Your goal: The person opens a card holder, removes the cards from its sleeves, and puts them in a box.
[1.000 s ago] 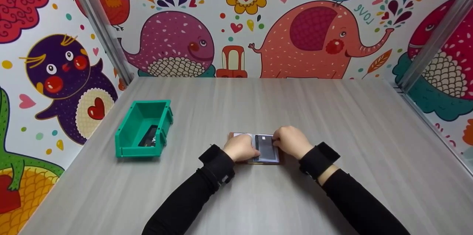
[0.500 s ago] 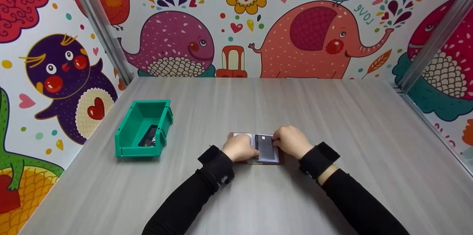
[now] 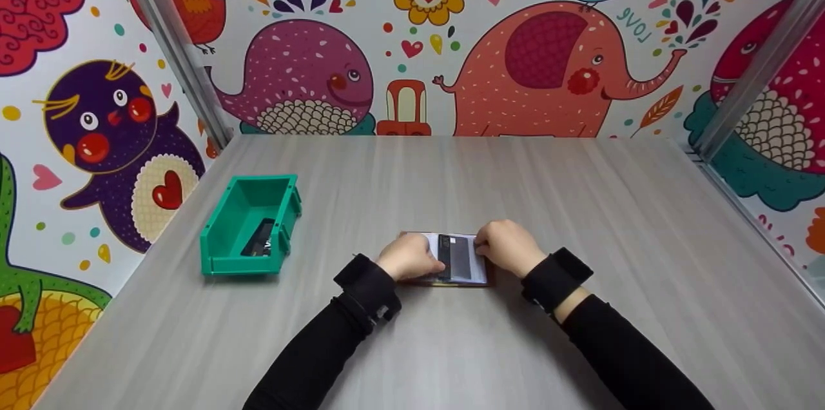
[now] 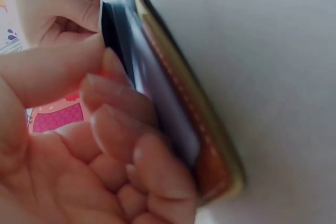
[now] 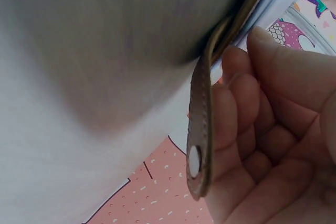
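Observation:
A brown leather card holder (image 3: 491, 281) with clear plastic sleeves lies open on the table in the head view. One sleeve has a black card (image 3: 445, 252) in it, and the card's left strip looks darker, as if outside the plastic. My left hand (image 3: 407, 256) pinches the card's left edge between thumb and index finger. At the sleeve's right edge, my right hand (image 3: 510, 247) pinches the plastic between thumb and curled index finger. The left wrist view shows the stitched leather cover (image 4: 212, 169) beside my fingers. A strap with a snap button (image 5: 200, 124) stands by my right fingers.
A green bin (image 3: 240, 265) sits to the left on the wood-grain table (image 3: 425, 358), with a dark card or cards (image 3: 260, 238) inside. Walls printed with cartoon animals (image 3: 296, 75) border the table at the back and sides.
My left hand has shifted slightly left, and the black card has slid left with it, showing a darker strip at its left. My right hand has stayed in place.

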Demonstrator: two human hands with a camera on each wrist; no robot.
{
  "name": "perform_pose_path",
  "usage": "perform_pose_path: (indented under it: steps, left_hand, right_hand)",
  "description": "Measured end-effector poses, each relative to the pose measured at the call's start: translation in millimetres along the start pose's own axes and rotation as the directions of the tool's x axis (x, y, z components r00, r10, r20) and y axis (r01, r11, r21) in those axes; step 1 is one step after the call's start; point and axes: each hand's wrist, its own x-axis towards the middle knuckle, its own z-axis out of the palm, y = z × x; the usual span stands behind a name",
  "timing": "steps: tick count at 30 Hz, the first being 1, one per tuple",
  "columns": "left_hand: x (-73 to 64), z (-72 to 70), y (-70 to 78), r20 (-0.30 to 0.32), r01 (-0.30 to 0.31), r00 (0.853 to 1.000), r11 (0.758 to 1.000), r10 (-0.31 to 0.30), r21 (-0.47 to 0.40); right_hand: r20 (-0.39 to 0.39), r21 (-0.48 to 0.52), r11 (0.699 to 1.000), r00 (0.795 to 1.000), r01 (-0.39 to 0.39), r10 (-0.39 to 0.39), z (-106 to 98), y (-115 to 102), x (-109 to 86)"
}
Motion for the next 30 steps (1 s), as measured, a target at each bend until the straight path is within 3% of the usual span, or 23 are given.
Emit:
perform_pose_path:
  steps: [8,16,30]
  left_hand:
    - [-4.2,-3.7,-9.6,-0.001,-0.045,0.999,0.995,0.045,-0.083]
    - [-6.8,-6.2,-14.4,0.005,-0.059,0.998,0.993,0.06,-0.106]
    - [-8.9,-10.7,-19.7,0.025,-0.013,1.0,0.987,0.017,-0.16]
  right_hand:
    - [0.002,0.001,1.0,1.0,-0.005,0.005,1.4,0.1,0.1]
    - [-0.001,0.001,1.0,1.0,-0.017,0.017,2.1,-0.2,0.2]
    - [-0.001,-0.009,1.0,1.0,-0.019,0.019,1.8,-0.7,0.3]
